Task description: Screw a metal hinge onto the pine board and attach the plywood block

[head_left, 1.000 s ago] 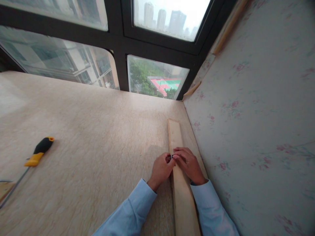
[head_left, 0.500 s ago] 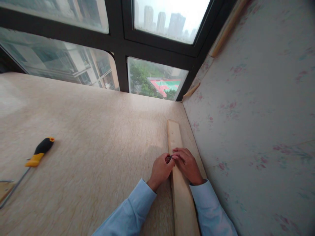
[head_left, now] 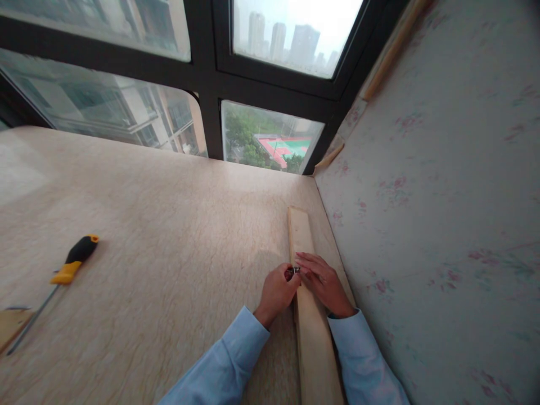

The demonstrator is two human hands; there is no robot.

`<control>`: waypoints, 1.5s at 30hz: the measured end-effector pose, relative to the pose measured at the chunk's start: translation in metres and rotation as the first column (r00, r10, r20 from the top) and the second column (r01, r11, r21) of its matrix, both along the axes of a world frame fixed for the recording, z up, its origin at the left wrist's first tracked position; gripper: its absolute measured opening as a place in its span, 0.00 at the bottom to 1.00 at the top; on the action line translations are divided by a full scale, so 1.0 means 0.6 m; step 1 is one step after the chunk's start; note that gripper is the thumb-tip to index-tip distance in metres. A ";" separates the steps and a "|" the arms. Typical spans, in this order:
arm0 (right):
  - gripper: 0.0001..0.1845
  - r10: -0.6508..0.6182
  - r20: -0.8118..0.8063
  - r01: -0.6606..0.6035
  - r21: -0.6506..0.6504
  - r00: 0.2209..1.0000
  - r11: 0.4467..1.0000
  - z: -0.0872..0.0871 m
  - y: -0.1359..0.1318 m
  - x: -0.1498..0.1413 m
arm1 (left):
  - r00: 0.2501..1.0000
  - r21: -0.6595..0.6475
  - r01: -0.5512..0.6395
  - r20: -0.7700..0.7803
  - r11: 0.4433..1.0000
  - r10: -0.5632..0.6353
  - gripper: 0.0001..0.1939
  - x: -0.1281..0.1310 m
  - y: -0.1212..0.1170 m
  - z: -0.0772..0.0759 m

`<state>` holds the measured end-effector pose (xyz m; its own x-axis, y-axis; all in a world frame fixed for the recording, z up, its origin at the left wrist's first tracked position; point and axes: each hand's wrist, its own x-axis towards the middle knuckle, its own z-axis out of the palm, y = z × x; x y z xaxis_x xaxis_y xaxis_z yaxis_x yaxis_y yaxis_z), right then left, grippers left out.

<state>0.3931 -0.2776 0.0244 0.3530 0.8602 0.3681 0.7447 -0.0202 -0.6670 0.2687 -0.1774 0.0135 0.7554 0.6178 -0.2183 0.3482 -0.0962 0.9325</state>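
Note:
A long pale wooden board lies on the marbled ledge, close to the wall. Over its left edge my left hand is closed, pinching a small shiny metal piece between thumb and fingers; its exact kind is too small to make out. My right hand rests over the board on the other side, fingers stretched towards the metal piece. Its thumb is partly hidden, and I see nothing clearly held in it.
A black and yellow screwdriver lies at the left, its shaft reaching a small wooden piece. The marbled ledge runs up to a dark-framed window. Floral wallpaper covers the wall on the right.
My right fingers have drawn slightly away from the pinched metal piece, so more of it shows. My left hand keeps its pinch. The view has shifted slightly.

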 end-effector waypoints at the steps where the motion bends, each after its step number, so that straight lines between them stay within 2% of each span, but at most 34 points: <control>1: 0.14 0.007 -0.001 -0.007 -0.001 1.000 1.000 0.000 0.000 0.000 | 1.000 -0.004 0.001 0.002 1.000 -0.001 0.11 0.000 0.000 0.000; 5: 0.13 -0.028 0.018 0.027 0.012 0.999 1.000 0.001 0.004 -0.008 | 1.000 -0.007 0.004 -0.020 1.000 -0.004 0.10 0.000 0.000 0.004; 10: 0.11 -0.204 0.054 0.204 0.003 0.977 0.979 0.002 0.012 -0.024 | 0.999 0.011 0.004 -0.054 1.000 -0.003 0.10 0.000 0.001 0.008; 12: 0.12 -0.231 0.048 0.232 -0.015 0.972 0.973 0.003 0.010 -0.024 | 0.998 0.012 0.003 -0.057 1.000 -0.002 0.10 0.000 0.000 0.009; 15: 0.12 -0.203 0.001 0.203 -0.011 0.979 0.979 0.004 0.005 -0.016 | 0.999 0.010 0.001 -0.054 1.000 -0.001 0.09 0.000 0.000 0.009; 20: 0.11 -0.080 -0.041 0.080 -0.003 0.996 0.997 0.001 -0.001 -0.010 | 0.998 0.010 0.002 -0.067 1.000 -0.002 0.09 0.001 -0.001 0.008; 29: 0.09 -0.169 0.060 0.171 -0.020 0.984 0.985 0.004 0.008 -0.026 | 0.998 -0.001 -0.002 -0.069 1.000 0.002 0.10 0.000 -0.002 0.008; 32: 0.11 -0.197 0.072 0.200 -0.038 0.978 0.979 0.005 0.006 -0.024 | 0.998 -0.011 0.000 -0.069 1.000 0.000 0.10 0.000 -0.002 0.007; 35: 0.11 -0.183 0.051 0.185 -0.029 0.982 0.982 0.003 0.002 -0.021 | 0.998 -0.009 -0.003 -0.069 1.000 0.002 0.10 0.001 -0.002 0.006; 39: 0.12 -0.096 0.035 0.096 -0.010 0.995 0.995 -0.006 0.000 -0.018 | 0.998 -0.006 0.000 -0.066 1.000 0.000 0.09 0.001 -0.003 0.005; 45: 0.11 -0.161 0.124 0.162 -0.004 0.979 0.987 -0.006 0.002 -0.017 | 0.999 0.011 -0.020 -0.041 1.000 0.021 0.10 0.000 -0.005 0.001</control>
<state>0.3828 -0.2767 0.0210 0.4406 0.8007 0.4059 0.8071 -0.1554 -0.5697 0.2688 -0.1804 0.0140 0.7332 0.6353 -0.2425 0.3883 -0.0983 0.9163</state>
